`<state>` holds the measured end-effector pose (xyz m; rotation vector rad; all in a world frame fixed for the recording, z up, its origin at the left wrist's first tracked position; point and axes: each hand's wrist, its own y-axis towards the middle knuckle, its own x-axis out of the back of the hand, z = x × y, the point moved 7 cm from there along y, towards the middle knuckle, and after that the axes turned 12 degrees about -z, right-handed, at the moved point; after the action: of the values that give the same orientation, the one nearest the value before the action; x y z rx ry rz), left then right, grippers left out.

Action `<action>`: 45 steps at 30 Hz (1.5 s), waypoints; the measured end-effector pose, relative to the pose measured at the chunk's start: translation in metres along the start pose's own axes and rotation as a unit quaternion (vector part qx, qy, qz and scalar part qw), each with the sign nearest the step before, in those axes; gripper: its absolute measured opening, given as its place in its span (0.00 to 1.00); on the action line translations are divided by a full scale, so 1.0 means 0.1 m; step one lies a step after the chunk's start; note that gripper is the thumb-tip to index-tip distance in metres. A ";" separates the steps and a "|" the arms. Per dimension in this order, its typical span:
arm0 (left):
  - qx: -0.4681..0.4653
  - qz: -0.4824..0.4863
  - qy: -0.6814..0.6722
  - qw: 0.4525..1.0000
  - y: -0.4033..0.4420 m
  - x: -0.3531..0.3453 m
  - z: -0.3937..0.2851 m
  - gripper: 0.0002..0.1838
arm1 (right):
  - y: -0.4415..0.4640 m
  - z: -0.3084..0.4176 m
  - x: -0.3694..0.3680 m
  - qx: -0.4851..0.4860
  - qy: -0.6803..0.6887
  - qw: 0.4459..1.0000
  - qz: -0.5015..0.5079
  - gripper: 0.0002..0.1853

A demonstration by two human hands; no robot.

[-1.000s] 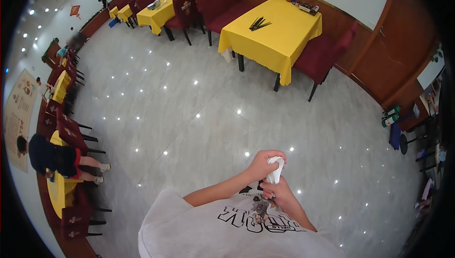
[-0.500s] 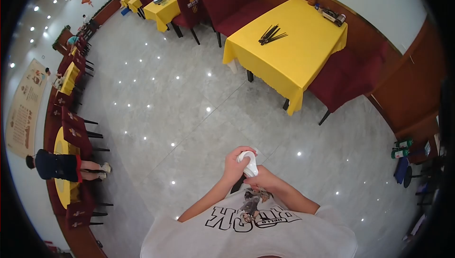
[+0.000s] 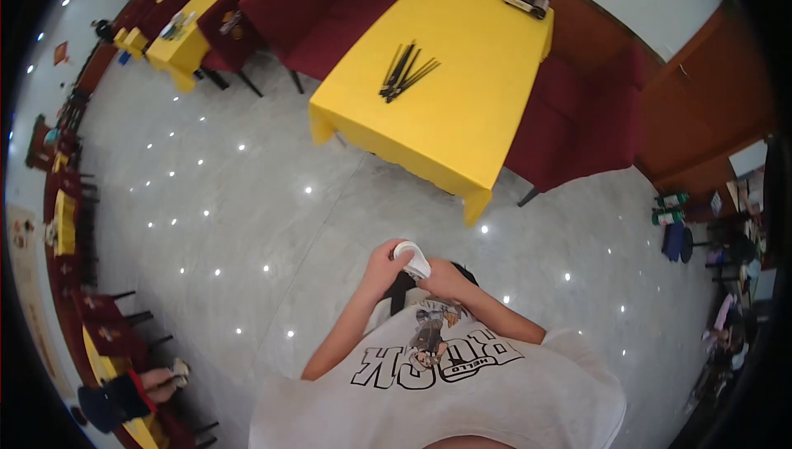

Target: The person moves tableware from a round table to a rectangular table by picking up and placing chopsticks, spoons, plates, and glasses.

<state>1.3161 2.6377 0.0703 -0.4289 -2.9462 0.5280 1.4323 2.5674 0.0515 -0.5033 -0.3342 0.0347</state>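
Observation:
A stack of small white spoon-like pieces (image 3: 415, 262) is held in front of my shirt, above the grey floor. My left hand (image 3: 384, 265) is wrapped round its wider end, thumb on top. Around the narrower end are the closed fingers of my right hand (image 3: 444, 279). Ahead stands a table with a yellow cloth (image 3: 445, 78), and a fanned bunch of black chopsticks (image 3: 402, 75) lies on it, out of reach of both hands.
Dark red seats (image 3: 569, 123) flank the yellow table. A dark device (image 3: 521, 0) sits at its far edge. Another yellow table (image 3: 198, 24) is farther left. At the lower left a person (image 3: 115, 402) leans over a table. Green bottles (image 3: 667, 216) stand at the right.
The yellow table with the chopsticks has come nearer and now looks larger. Both hands keep hold of the white pieces, which appear farther left in view. The person at the left now appears lower.

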 end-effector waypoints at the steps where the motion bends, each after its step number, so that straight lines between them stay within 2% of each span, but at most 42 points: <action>1: 0.013 0.039 0.014 0.999 0.21 -0.11 -0.05 0.15 | 0.16 -0.04 0.11 0.036 -0.016 0.998 -0.044 0.16; 2: 0.025 0.078 0.032 0.996 0.41 -0.20 -0.12 0.15 | 0.28 -0.07 0.20 0.074 -0.031 0.993 -0.089 0.16; 3: 0.032 0.101 0.030 0.994 0.54 -0.28 -0.30 0.15 | 0.34 -0.03 0.27 0.066 -0.021 0.993 -0.099 0.16; 7: 0.047 0.162 0.036 0.985 1.31 -0.55 -0.39 0.13 | 0.78 0.21 0.76 -0.070 0.091 0.986 -0.123 0.20; 8: 0.042 0.170 0.040 0.984 1.57 -0.62 -0.44 0.13 | 1.00 0.25 0.90 -0.068 0.094 0.984 -0.132 0.20; 12: 0.054 0.111 0.082 0.989 2.29 -0.80 -0.68 0.13 | 1.72 0.26 1.34 -0.021 0.048 0.985 -0.166 0.20; 14: 0.062 0.065 0.125 0.988 2.55 -0.76 -0.70 0.13 | 1.98 0.38 1.49 0.138 -0.058 0.953 -0.262 0.21; 15: 0.035 0.076 0.112 0.990 2.78 -0.79 -0.60 0.14 | 2.12 0.38 1.59 0.051 -0.046 0.974 -0.214 0.22; 16: 0.057 0.063 0.107 0.991 2.95 -0.81 -0.57 0.14 | 2.28 0.34 1.64 0.042 -0.069 0.974 -0.211 0.21; 18: 0.062 0.061 0.107 0.990 3.25 -0.88 -0.53 0.15 | 2.57 0.26 1.68 0.077 -0.022 0.975 -0.209 0.18; 19: 0.076 0.071 0.093 0.990 3.41 -0.93 -0.50 0.16 | 2.69 0.24 1.72 0.066 -0.024 0.977 -0.203 0.18; 21: 0.090 0.084 0.075 0.990 3.72 -1.01 -0.39 0.17 | 3.00 0.10 1.69 -0.073 0.163 0.976 -0.123 0.15; 23: 0.017 0.083 0.151 0.985 4.13 -1.08 -0.31 0.21 | 3.31 0.06 1.86 -0.090 0.167 0.967 -0.168 0.13; 24: 0.023 0.091 0.154 0.984 4.32 -1.10 -0.36 0.21 | 3.44 0.02 1.91 -0.106 0.175 0.957 -0.207 0.11; 25: -0.130 0.029 0.288 0.948 4.47 -1.04 -0.63 0.25 | 3.57 0.04 2.04 -0.108 0.146 0.954 -0.239 0.10; 26: -0.280 -0.023 0.404 0.871 4.49 -1.03 -0.84 0.28 | 3.68 0.03 2.19 -0.116 0.115 0.949 -0.270 0.08; 28: -0.299 -0.031 0.489 0.819 4.77 -0.99 -0.90 0.34 | 3.87 -0.16 2.36 -0.187 0.100 0.911 -0.354 0.08; 29: -0.310 -0.022 0.512 0.801 4.91 -0.98 -0.92 0.37 | 3.99 -0.26 2.41 -0.202 0.092 0.909 -0.354 0.08; 30: -0.322 -0.012 0.537 0.780 5.02 -0.96 -0.95 0.40 | 4.09 -0.35 2.49 -0.193 0.045 0.896 -0.397 0.09; 31: -0.315 -0.002 0.535 0.784 5.11 -0.93 -1.01 0.40 | 4.18 -0.31 2.58 -0.178 -0.001 0.881 -0.438 0.09; 33: -0.293 0.014 0.608 0.738 5.28 -0.89 -1.06 0.44 | 4.31 -0.17 2.69 -0.190 -0.033 0.868 -0.458 0.10; 36: -0.257 0.022 0.586 0.768 5.53 -0.78 -0.95 0.47 | 4.44 0.06 2.75 -0.235 -0.056 0.847 -0.474 0.11; 37: -0.269 0.000 0.596 0.757 5.58 -0.73 -0.96 0.47 | 4.51 0.09 2.75 -0.265 -0.041 0.839 -0.473 0.12; 40: -0.252 -0.031 0.556 0.791 5.75 -0.51 -0.96 0.46 | 4.71 0.22 2.71 -0.287 -0.055 0.831 -0.473 0.15; 45: -0.266 -0.002 0.535 0.802 5.95 -0.31 -0.94 0.44 | 4.95 0.37 2.68 -0.280 -0.051 0.806 -0.519 0.19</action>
<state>1.5131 3.1942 -0.0560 -0.5262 -1.8968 -0.4646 1.6977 3.0492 -0.0730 -0.8488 -0.7009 -1.1479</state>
